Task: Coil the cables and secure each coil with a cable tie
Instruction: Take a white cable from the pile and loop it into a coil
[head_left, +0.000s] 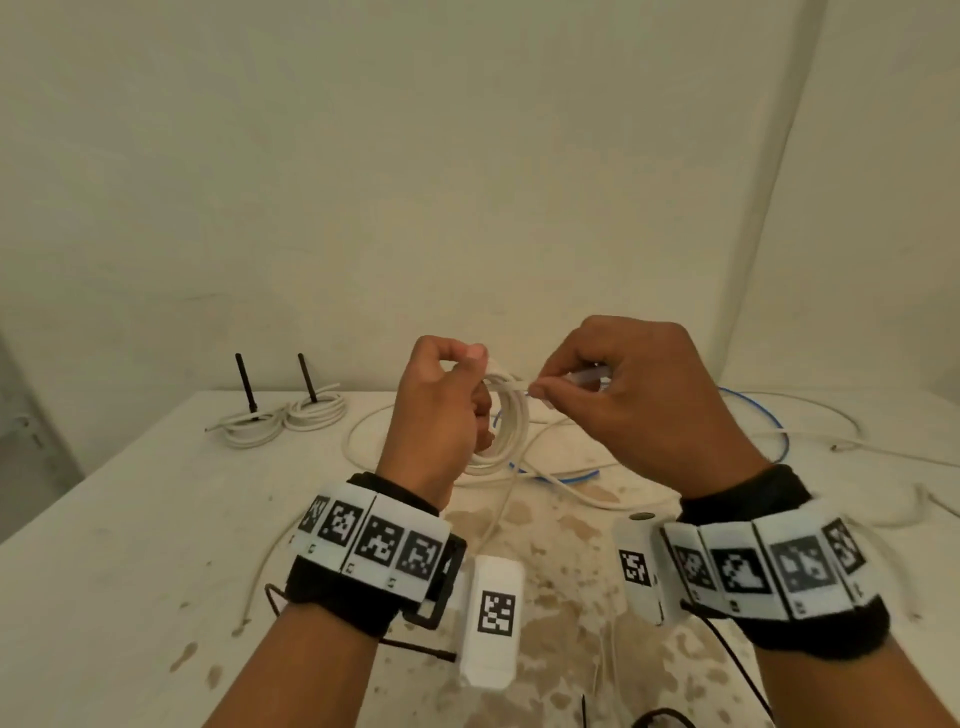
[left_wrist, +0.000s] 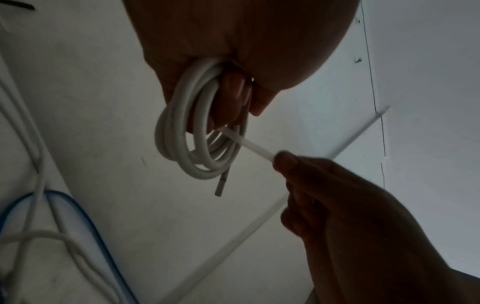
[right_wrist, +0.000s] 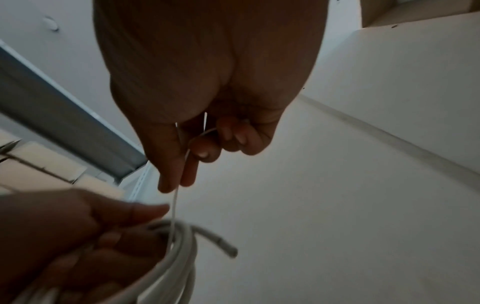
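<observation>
My left hand (head_left: 447, 395) grips a coil of white cable (head_left: 506, 426) and holds it upright above the table. In the left wrist view the coil (left_wrist: 187, 131) hangs from the curled fingers, with a loose cable end (left_wrist: 221, 185) pointing down. My right hand (head_left: 613, 395) pinches a thin white cable tie (head_left: 524, 385) between thumb and forefinger. The tie (left_wrist: 249, 144) reaches into the coil's loops near my left fingers. In the right wrist view the tie (right_wrist: 174, 201) runs down from the pinch to the coil (right_wrist: 179, 246).
Two more white coils (head_left: 283, 418) lie at the table's back left around two black upright pegs (head_left: 245, 382). Loose white cables and a blue cable (head_left: 763, 415) sprawl across the middle and right. The stained table (head_left: 130, 545) has bare surface at front left.
</observation>
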